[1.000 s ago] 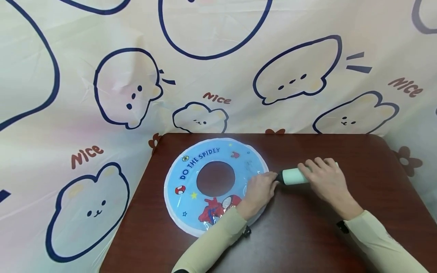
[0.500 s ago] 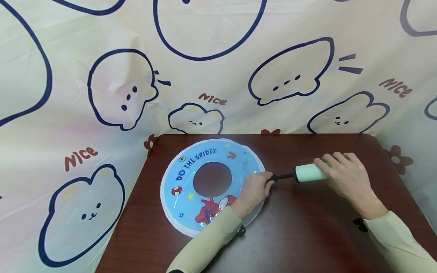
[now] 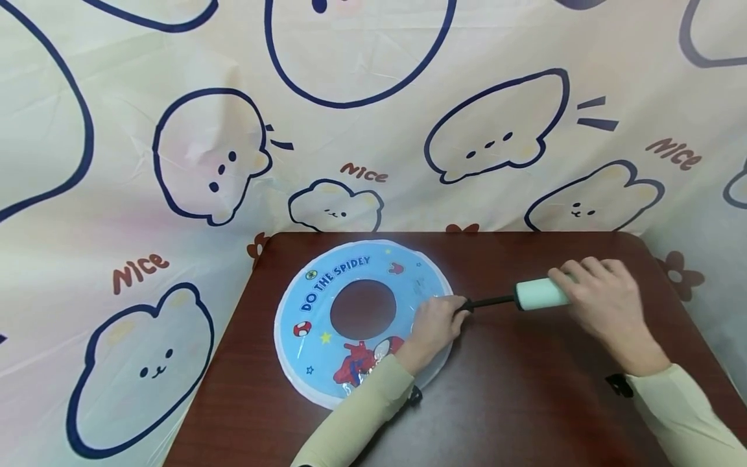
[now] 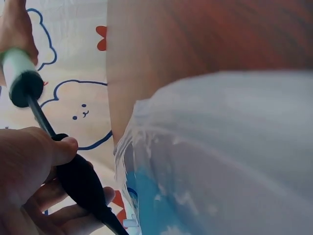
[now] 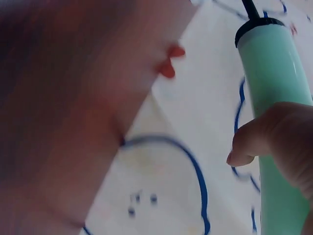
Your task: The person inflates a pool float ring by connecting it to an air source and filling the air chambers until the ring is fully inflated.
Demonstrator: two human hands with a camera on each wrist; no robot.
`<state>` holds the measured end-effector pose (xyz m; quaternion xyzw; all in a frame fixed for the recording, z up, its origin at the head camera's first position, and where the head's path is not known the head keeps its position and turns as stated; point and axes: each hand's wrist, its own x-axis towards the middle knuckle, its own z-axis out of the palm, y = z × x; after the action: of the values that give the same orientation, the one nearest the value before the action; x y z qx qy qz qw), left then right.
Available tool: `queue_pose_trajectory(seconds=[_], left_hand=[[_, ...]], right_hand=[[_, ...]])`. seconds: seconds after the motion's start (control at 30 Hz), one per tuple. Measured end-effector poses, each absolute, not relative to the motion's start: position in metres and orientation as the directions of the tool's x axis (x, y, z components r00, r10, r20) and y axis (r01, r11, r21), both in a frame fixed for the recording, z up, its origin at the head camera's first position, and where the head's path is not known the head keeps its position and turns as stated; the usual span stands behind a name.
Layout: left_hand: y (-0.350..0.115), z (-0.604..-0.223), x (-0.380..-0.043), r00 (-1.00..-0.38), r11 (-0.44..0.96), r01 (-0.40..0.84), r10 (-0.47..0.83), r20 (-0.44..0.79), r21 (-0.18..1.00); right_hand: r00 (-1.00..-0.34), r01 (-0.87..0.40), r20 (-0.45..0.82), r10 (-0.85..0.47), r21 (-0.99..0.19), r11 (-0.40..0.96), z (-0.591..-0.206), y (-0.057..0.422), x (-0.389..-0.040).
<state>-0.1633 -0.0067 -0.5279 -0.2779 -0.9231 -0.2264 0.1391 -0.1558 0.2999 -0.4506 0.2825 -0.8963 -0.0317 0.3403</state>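
A hand pump with a mint-green barrel (image 3: 543,294) and a black rod (image 3: 493,301) spans the gap between both hands. My right hand (image 3: 609,308) grips the barrel, the thumb lying across it in the right wrist view. At the other end, my left hand (image 3: 436,327) holds the black nozzle end (image 4: 80,181), thumb and fingers around it. The rod shows drawn out between the two. Under the left hand lies a blue swim ring (image 3: 303,350) with a white rim, cartoon prints and "DO THE SPIDEY" lettering. The nozzle tip runs toward the ring's edge, partly hidden.
The ring lies on a dark brown wooden table (image 3: 496,402). Behind the table's far edge hangs a pale cloth (image 3: 408,143) with bear outlines and "Nice" printed on it.
My right hand has moved to the right with the green barrel, and the black rod has come out longer. The left hand keeps its hold by the ring.
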Motion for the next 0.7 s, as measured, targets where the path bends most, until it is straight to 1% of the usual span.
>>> queue_pose_trajectory(seconds=[0.13, 0.23, 0.37, 0.47, 0.7], left_hand=[[-0.008, -0.528, -0.164, -0.816, 0.75, 0.565, 0.442, 0.373, 0.346], [-0.008, -0.527, -0.165, -0.825, 0.746, 0.554, 0.432, 0.365, 0.37], [-0.005, -0.525, -0.165, -0.838, 0.752, 0.534, 0.409, 0.362, 0.386], [-0.002, -0.525, -0.165, -0.844, 0.77, 0.517, 0.386, 0.373, 0.374], [0.0, -0.527, -0.164, -0.842, 0.793, 0.513, 0.387, 0.377, 0.33]], right_hand=[[-0.579, -0.534, 0.577, -0.576, 0.265, 0.803, -0.468, 0.271, -0.164], [-0.579, -0.536, 0.579, -0.574, 0.261, 0.803, -0.474, 0.254, -0.17], [-0.571, -0.531, 0.574, -0.587, 0.288, 0.797, -0.476, 0.238, -0.178], [-0.56, -0.534, 0.567, -0.604, 0.31, 0.787, -0.478, 0.229, -0.184], [-0.561, -0.556, 0.549, -0.62, 0.305, 0.773, -0.482, 0.225, -0.185]])
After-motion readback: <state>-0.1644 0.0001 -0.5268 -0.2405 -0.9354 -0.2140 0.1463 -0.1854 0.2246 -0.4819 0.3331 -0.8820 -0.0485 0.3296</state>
